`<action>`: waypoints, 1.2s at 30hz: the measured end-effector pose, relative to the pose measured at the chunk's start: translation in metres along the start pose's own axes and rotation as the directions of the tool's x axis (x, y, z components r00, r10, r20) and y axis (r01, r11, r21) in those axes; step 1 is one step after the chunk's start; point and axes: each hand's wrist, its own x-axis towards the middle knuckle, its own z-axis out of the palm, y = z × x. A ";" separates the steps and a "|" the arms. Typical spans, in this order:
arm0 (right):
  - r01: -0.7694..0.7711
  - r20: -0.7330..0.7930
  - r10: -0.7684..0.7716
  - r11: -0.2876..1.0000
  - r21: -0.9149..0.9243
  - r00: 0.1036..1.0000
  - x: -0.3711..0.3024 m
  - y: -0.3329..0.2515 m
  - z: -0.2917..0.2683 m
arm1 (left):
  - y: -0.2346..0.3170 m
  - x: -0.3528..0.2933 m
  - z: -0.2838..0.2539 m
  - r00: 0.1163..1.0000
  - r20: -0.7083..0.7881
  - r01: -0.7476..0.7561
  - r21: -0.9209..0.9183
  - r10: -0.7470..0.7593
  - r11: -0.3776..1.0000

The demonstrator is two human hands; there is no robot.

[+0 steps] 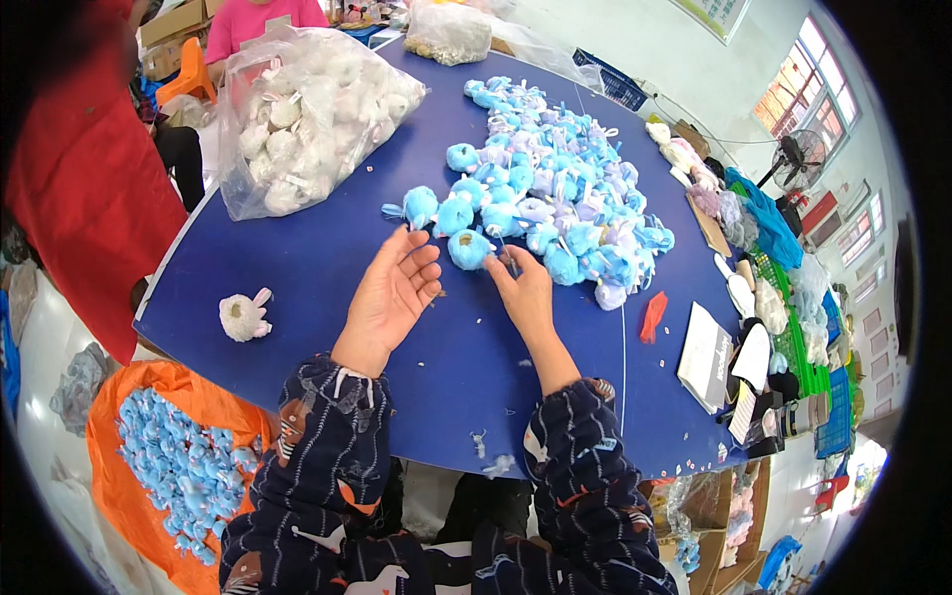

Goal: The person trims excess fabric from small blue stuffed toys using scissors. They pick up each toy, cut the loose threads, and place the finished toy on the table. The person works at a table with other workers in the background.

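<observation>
Table: blue, filling the middle; its near edge faces the person, so work is best kept over it to catch what drops.
Sack: orange (107,486), near left, below the table, full of small blue pieces.
Heap: blue and lilac plush (570,178), far middle to right; pieces seem best drawn from its loose left edge.
Bag: clear (241,190), far left, holding white plush.
Left hand: (402,283) palm up, fingers loosely curled, thumb apart; no hold seen. This looks a ready cradle.
Right hand: (524,288) thumb and forefinger close together beside the heap; whether they pinch anything, I cannot tell. A light fingertip grip should suit.
White piece: (248,319) near left, alone, its opening showing.
Hollow piece: blue (468,250), between the hands, just beside the right fingertips; turned opening-up, it should be easiest to work.
</observation>
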 end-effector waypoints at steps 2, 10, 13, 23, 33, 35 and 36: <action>-0.294 0.248 0.254 0.946 0.140 0.935 0.007 -0.001 0.004 | -0.004 0.001 -0.001 0.992 -0.123 -0.006 0.040 0.011 0.999; -0.160 0.263 0.104 0.966 0.203 0.959 -0.013 -0.037 -0.029 | -0.024 0.008 0.000 0.884 0.191 -0.373 0.837 0.426 0.400; -0.168 0.292 0.085 0.947 0.274 0.953 -0.023 -0.060 -0.049 | -0.024 -0.006 0.014 0.935 0.346 -0.344 0.839 0.074 0.422; -0.157 0.230 0.096 0.951 0.265 0.969 -0.046 -0.051 -0.072 | -0.044 -0.007 0.021 0.967 0.247 -0.221 0.675 0.068 0.704; -0.183 0.239 0.125 0.954 0.237 0.963 -0.047 -0.053 -0.063 | -0.044 -0.012 0.022 0.960 0.278 -0.195 0.730 -0.024 0.655; -0.191 0.226 0.136 0.951 0.244 0.964 -0.047 -0.052 -0.063 | -0.045 -0.012 0.023 0.949 0.314 -0.219 0.711 -0.023 0.669; -0.205 0.222 0.146 0.940 0.274 0.964 -0.047 -0.051 -0.062 | -0.045 -0.013 0.024 0.947 0.319 -0.222 0.712 -0.026 0.666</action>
